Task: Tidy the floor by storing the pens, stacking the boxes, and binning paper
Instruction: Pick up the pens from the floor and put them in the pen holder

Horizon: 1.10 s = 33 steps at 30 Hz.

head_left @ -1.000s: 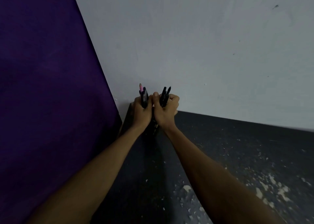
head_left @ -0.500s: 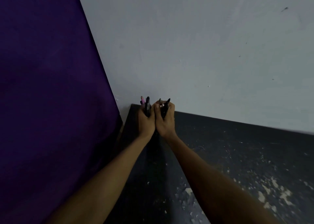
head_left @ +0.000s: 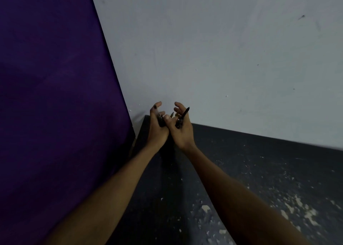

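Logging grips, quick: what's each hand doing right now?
Left hand: fingers half curled, holding dark pens against the palm.
Right hand: fingers loosely spread, black pen held between them.

The black pen (head_left: 182,117) in my right hand (head_left: 181,131) and the pens (head_left: 160,122) in my left hand (head_left: 157,130) look like smooth plastic. The purple cloth (head_left: 55,96) is matt. The dark floor (head_left: 259,189) looks rough.
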Motion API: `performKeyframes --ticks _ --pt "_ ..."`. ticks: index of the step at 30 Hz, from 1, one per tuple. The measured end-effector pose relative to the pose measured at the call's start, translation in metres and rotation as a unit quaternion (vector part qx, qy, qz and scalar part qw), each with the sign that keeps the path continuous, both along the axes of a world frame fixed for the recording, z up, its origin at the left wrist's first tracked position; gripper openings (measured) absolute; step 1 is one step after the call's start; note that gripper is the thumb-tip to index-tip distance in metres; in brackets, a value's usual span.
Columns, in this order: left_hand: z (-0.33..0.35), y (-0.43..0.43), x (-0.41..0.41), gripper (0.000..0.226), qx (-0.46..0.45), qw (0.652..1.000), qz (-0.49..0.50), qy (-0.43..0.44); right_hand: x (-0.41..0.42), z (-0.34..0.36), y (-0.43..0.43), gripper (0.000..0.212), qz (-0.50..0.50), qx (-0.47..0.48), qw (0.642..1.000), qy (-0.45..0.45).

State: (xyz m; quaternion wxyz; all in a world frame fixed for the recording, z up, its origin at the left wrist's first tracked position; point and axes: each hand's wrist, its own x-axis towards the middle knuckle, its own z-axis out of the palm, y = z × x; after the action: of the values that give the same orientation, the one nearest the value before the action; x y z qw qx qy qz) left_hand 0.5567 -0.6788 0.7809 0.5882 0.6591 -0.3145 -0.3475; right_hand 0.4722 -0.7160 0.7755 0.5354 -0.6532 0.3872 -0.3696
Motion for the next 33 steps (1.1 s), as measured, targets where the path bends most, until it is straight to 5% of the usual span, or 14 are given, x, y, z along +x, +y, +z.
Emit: performKeyframes --ticks 7,11,14,20,25,33 --pt "0.013 0.002 -0.002 0.034 -0.009 0.999 0.034 0.032 -0.005 0.002 -0.005 0.049 0.016 -0.014 0.998 0.054" --pt "0.014 -0.001 0.011 0.063 0.016 0.999 0.005 0.051 -0.013 0.002 -0.017 0.053 0.085 -0.106 0.951 0.279" --pt "0.016 -0.006 0.012 0.054 0.053 0.997 0.007 0.05 -0.016 0.001 -0.021 0.059 0.137 -0.073 0.908 0.389" --pt "0.009 -0.013 0.013 0.052 0.117 0.992 -0.033 0.045 -0.018 0.01 -0.016 0.053 0.058 -0.121 0.973 0.185" --pt "0.0 -0.014 0.021 0.057 0.194 0.979 -0.061 -0.005 -0.02 0.004 -0.024 0.047 0.13 -0.176 0.913 0.345" --pt "0.014 -0.005 0.025 0.08 0.205 0.976 -0.067 -0.021 -0.028 0.006 -0.021 0.055 0.119 -0.162 0.926 0.32"
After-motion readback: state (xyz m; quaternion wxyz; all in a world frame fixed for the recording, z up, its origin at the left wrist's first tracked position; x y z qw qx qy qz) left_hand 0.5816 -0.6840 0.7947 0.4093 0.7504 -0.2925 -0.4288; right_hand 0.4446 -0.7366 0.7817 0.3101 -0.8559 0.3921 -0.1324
